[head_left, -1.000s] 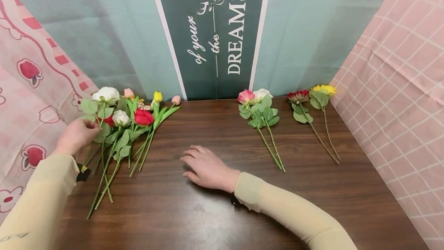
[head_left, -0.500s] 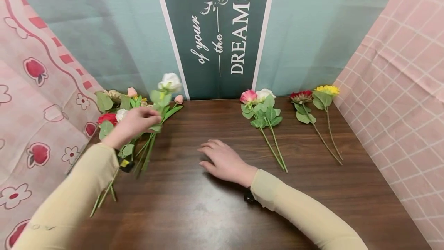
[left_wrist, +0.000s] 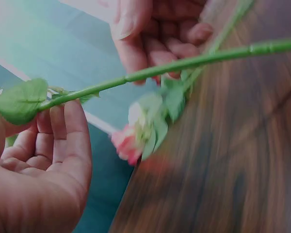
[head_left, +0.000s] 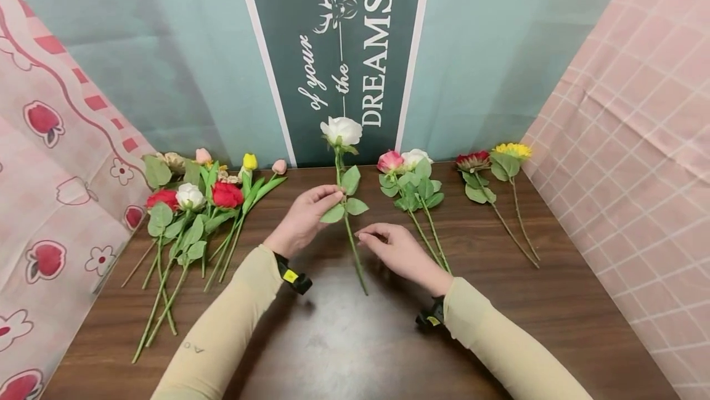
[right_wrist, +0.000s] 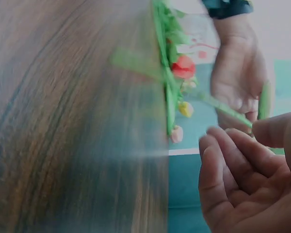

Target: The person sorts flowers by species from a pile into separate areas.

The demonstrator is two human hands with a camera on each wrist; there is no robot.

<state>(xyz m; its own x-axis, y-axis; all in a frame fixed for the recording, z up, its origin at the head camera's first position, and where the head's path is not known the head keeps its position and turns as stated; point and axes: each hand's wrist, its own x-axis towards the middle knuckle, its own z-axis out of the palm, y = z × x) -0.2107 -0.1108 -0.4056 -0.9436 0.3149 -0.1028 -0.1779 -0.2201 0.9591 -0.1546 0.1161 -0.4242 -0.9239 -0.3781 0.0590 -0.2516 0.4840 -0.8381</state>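
A pink patterned cloth [head_left: 50, 159] is hanging at the left; a bunch of flowers [head_left: 194, 203] is lying on the dark wooden tabletop [head_left: 344, 338]; the left hand [head_left: 302, 218] is pinching a white rose [head_left: 342, 132] above mid-tabletop; the right hand [head_left: 399, 252], its grip relaxed and empty, is hovering beside the stem; a green banner [head_left: 338, 48] is hanging behind.

Dark wood table [head_left: 344, 338]: flower pile [head_left: 194, 203] left, rose pair [head_left: 413, 184] centre-right, red-and-yellow flower pair [head_left: 496, 169] right.
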